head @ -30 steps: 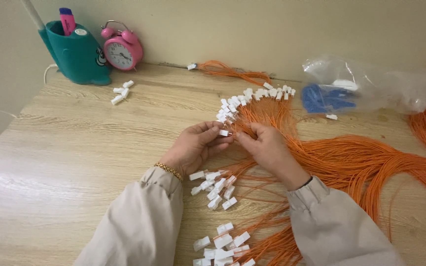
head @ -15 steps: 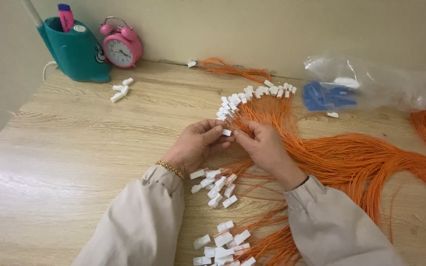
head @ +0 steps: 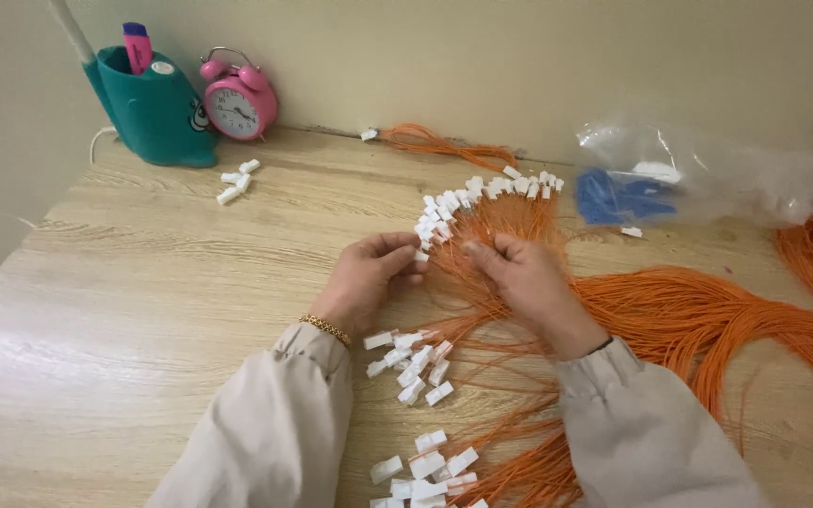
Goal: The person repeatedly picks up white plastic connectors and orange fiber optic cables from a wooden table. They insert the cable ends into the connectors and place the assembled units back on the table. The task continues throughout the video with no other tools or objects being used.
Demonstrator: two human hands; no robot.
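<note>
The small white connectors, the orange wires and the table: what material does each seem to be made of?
White connectors: likely moulded plastic, matte, uniform blocky shape. Orange wires: thin flexible strands, probably plastic-insulated. Table: pale wood grain, smooth; perhaps laminate rather than solid wood.

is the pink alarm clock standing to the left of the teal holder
No, the pink alarm clock stands just to the right of the teal holder, against the wall at the back of the wooden table.

We see a teal pen holder (head: 157,113) beside a pink alarm clock (head: 238,102) at the desk (head: 124,282) back, plus a clear plastic bag (head: 698,174) (blue pieces inside).
</note>
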